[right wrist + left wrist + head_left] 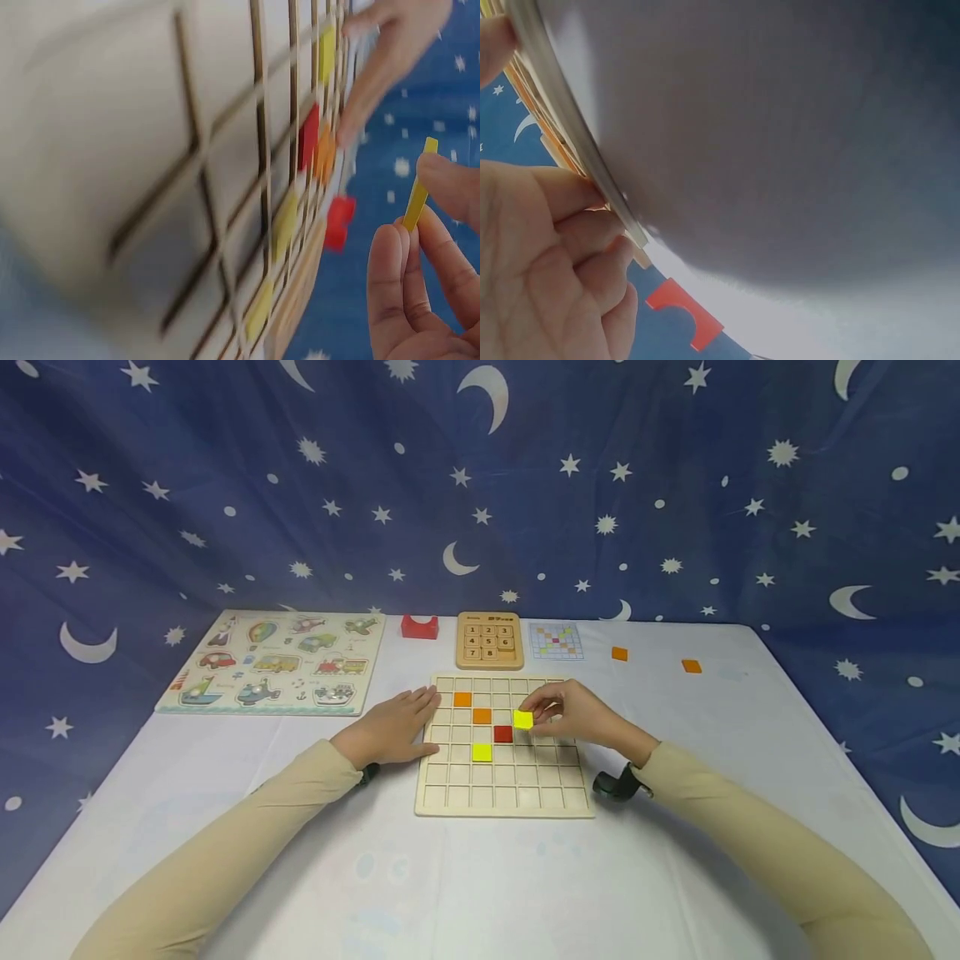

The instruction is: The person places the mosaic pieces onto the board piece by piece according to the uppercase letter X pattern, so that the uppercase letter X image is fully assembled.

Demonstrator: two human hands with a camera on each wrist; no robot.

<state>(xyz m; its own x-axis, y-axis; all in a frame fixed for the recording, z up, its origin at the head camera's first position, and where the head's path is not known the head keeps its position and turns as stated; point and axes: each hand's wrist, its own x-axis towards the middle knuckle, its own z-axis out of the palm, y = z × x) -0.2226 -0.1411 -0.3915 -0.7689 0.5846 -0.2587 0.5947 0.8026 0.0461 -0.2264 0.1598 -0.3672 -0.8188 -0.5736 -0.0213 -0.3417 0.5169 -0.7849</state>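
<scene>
A cream grid board (506, 797) lies on the table with a few coloured square tiles in its cells. Between thumb and fingers, my right hand (581, 714) pinches a yellow tile (417, 187) above the board's upper right part. On the board sit a red tile (503, 734), two orange tiles, one of them an upper-left orange tile (462, 699), and a yellow tile (482, 752). The right wrist view also shows two yellow tiles nearer that hand, one a yellow tile (285, 225). My left hand (390, 727) rests against the board's left edge, fingers extended.
Behind the board are a wooden number puzzle (489, 642), a small printed pattern card (556, 642) and a red notched block (420, 627). A vehicle picture puzzle (270, 662) lies at far left. Two loose orange tiles lie right, one an orange tile (692, 667).
</scene>
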